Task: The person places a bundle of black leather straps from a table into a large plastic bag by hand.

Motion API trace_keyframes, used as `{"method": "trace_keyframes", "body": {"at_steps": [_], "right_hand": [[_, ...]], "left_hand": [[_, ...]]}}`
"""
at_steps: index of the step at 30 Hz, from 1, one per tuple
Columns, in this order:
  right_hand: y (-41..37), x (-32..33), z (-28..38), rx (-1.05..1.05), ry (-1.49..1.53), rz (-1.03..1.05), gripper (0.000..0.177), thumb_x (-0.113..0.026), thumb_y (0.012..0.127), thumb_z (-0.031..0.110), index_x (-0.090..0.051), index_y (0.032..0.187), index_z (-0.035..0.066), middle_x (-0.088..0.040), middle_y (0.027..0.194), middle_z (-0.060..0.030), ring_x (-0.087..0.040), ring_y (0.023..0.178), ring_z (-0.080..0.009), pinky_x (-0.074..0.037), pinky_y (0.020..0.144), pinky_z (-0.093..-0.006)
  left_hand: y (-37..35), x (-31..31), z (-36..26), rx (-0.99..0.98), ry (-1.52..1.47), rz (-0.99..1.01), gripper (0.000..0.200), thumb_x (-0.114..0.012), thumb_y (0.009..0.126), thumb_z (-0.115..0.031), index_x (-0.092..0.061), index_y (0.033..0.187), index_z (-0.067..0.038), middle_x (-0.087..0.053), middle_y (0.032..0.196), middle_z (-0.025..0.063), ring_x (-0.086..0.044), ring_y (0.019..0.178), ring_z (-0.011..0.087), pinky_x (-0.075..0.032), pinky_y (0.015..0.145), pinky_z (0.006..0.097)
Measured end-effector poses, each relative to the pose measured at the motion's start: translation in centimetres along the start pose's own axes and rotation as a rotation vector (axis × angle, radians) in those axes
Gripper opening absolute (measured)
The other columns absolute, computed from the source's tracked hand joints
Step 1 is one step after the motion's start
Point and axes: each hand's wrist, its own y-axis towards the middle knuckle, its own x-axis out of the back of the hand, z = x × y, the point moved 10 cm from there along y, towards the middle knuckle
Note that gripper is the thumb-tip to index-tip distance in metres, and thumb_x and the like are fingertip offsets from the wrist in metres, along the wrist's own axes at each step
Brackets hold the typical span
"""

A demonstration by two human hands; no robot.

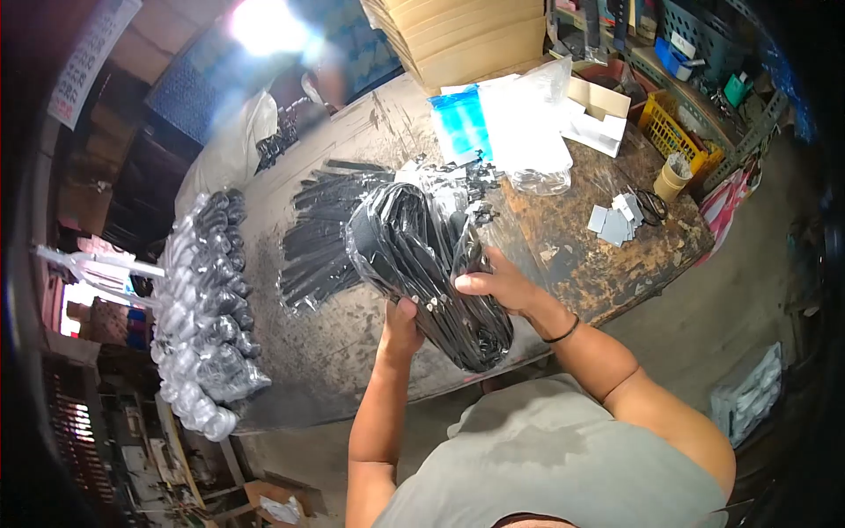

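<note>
On the left of the worn counter (282, 370), a row of clear plastic-wrapped items (204, 308) lies along the edge. Next, flat black packets (321, 233) fan out just beyond the hands. The left hand (402, 331) grips the near-left side of a black bundle in clear plastic (400, 238), thumb on top. The bundle is held over the counter's near edge, its long axis slanting from far left to near right, passing between the hands. The right hand (503, 283) clasps its right side, thumb across it; both sets of fingers touch it, so neither hand is nearer. Farther right lie grey cards (618, 220), beside a cup (672, 179).
</note>
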Motion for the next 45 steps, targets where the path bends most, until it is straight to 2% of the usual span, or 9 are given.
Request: {"method": "trace_keyframes", "body": {"at_steps": [4, 8, 10, 13, 16, 23, 26, 42, 45], "right_hand": [[0.5, -1.4, -1.9, -0.073, -0.034, -0.013, 0.051, -0.067, 0.078, 0.013, -0.044, 0.122, 0.003, -0.057, 0.095, -0.005, -0.055, 0.088, -0.0129, -0.046, 0.08, -0.0275], [2.0, -1.8, -2.9, -0.017, -0.131, -0.008, 0.065, -0.066, 0.08, 0.017, -0.031, 0.133, 0.003, -0.055, 0.099, -0.0048, -0.053, 0.09, -0.0119, -0.045, 0.081, -0.0273], [3.0, -1.9, -3.1, 0.096, -0.61, -0.026, 0.075, -0.068, 0.08, 0.026, -0.026, 0.138, 0.002, -0.053, 0.111, -0.0082, -0.051, 0.099, -0.0144, -0.042, 0.089, -0.0294], [2.8, -3.5, -0.9, 0.336, -0.552, -0.14, 0.092, -0.072, 0.075, 0.042, -0.022, 0.14, -0.001, -0.035, 0.136, -0.0196, -0.033, 0.127, -0.027, -0.025, 0.107, -0.0377], [3.5, -3.6, -2.0, 0.286, -0.49, -0.189, 0.093, -0.071, 0.073, 0.049, -0.027, 0.138, -0.001, -0.037, 0.134, -0.0189, -0.035, 0.126, -0.0267, -0.027, 0.105, -0.0375], [4.8, -5.2, -4.5, 0.044, -0.482, -0.163, 0.06, -0.052, 0.092, 0.035, -0.032, 0.137, 0.0, -0.049, 0.125, -0.0119, -0.043, 0.116, -0.018, -0.032, 0.1, -0.0318], [5.4, -5.5, -3.6, 0.253, -0.451, -0.258, 0.05, -0.05, 0.094, 0.031, -0.04, 0.132, 0.0, -0.054, 0.118, -0.0089, -0.048, 0.107, -0.0147, -0.036, 0.095, -0.0291], [6.2, -7.6, -3.8, 0.167, -0.669, -0.293, 0.032, -0.059, 0.09, 0.022, -0.057, 0.113, 0.0, -0.06, 0.105, -0.0049, -0.053, 0.094, -0.011, -0.043, 0.084, -0.0264], [6.3, -8.4, -2.9, 0.299, -0.815, -0.267, 0.023, -0.06, 0.088, 0.019, -0.065, 0.097, -0.003, -0.057, 0.106, -0.0035, -0.052, 0.096, -0.0103, -0.041, 0.085, -0.0246]], "left_hand": [[-1.3, 1.7, 1.8, 0.001, -0.152, -0.024, 0.09, -0.062, 0.069, -0.067, -0.044, 0.127, -0.002, -0.056, 0.119, 0.0105, -0.057, 0.106, 0.0235, -0.046, 0.092, 0.036], [-2.5, 4.7, 3.8, -0.04, -0.309, -0.135, 0.092, -0.063, 0.066, -0.068, -0.043, 0.129, -0.004, -0.053, 0.124, 0.0099, -0.055, 0.109, 0.0254, -0.047, 0.091, 0.0405], [-2.9, 6.0, 4.2, -0.056, -0.361, -0.116, 0.092, -0.065, 0.065, -0.067, -0.043, 0.13, -0.005, -0.052, 0.125, 0.0098, -0.054, 0.11, 0.0256, -0.047, 0.092, 0.0411], [-2.9, 7.1, 3.6, -0.086, -0.447, -0.054, 0.093, -0.067, 0.063, -0.066, -0.042, 0.131, -0.007, -0.052, 0.126, 0.0096, -0.053, 0.111, 0.0258, -0.047, 0.092, 0.0418], [-2.8, 7.3, 2.4, -0.114, -0.495, 0.008, 0.092, -0.067, 0.063, -0.065, -0.042, 0.131, -0.008, -0.052, 0.125, 0.0093, -0.053, 0.111, 0.0258, -0.047, 0.092, 0.0418], [-2.7, 9.7, 3.7, -0.069, -0.575, 0.088, 0.089, -0.065, 0.065, -0.065, -0.043, 0.13, -0.009, -0.053, 0.123, 0.0083, -0.054, 0.109, 0.0252, -0.048, 0.091, 0.0414], [-3.1, 10.3, 3.6, -0.088, -0.58, 0.069, 0.089, -0.065, 0.065, -0.065, -0.043, 0.13, -0.009, -0.054, 0.123, 0.008, -0.054, 0.109, 0.0246, -0.047, 0.091, 0.0416], [-3.1, 10.5, 1.0, -0.153, -0.618, 0.027, 0.093, -0.068, 0.061, -0.066, -0.044, 0.128, -0.006, -0.055, 0.12, 0.008, -0.057, 0.105, 0.0233, -0.05, 0.088, 0.0395], [-3.1, 10.2, 0.8, -0.167, -0.611, 0.07, 0.096, -0.067, 0.061, -0.067, -0.042, 0.13, -0.005, -0.055, 0.121, 0.0085, -0.056, 0.106, 0.0233, -0.05, 0.089, 0.0395]]}}
